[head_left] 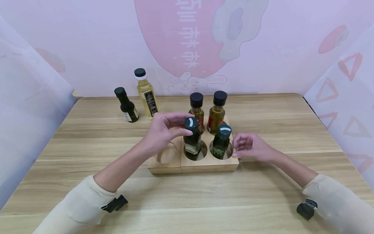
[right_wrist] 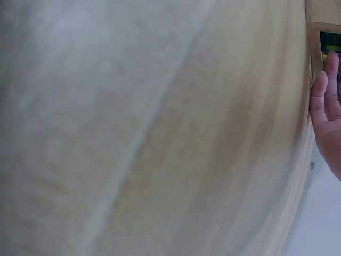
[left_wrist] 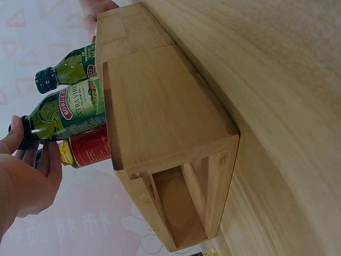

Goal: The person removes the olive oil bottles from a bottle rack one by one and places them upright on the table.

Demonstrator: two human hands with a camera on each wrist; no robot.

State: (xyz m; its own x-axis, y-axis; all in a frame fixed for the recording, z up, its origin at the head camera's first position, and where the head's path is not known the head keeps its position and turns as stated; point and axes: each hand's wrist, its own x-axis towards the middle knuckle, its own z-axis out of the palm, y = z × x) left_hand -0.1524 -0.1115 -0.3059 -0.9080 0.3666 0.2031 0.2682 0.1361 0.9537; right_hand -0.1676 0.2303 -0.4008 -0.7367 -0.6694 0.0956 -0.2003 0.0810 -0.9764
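My left hand (head_left: 166,128) grips the dark cap end of a green olive oil bottle (head_left: 192,143), with thumb on one side and fingers on the other. The bottle stands in a front round hole of a wooden bottle rack (head_left: 210,167), its base hidden by the hole. In the left wrist view its label (left_wrist: 80,104) reads "Borges". A second, smaller green oil bottle (head_left: 221,143) sits in the hole to the right. My right hand (head_left: 254,148) is at the rack's right side, fingers loosely bent, holding nothing; whether it touches the rack I cannot tell.
Two black-capped bottles with red labels (head_left: 196,109) (head_left: 217,113) stand in the rack's back holes. Another round hole (head_left: 168,152) lies at the rack's left. Behind left, a small dark bottle (head_left: 128,109) and a tall pale-yellow bottle (head_left: 148,97) stand on the wooden table (head_left: 87,143).
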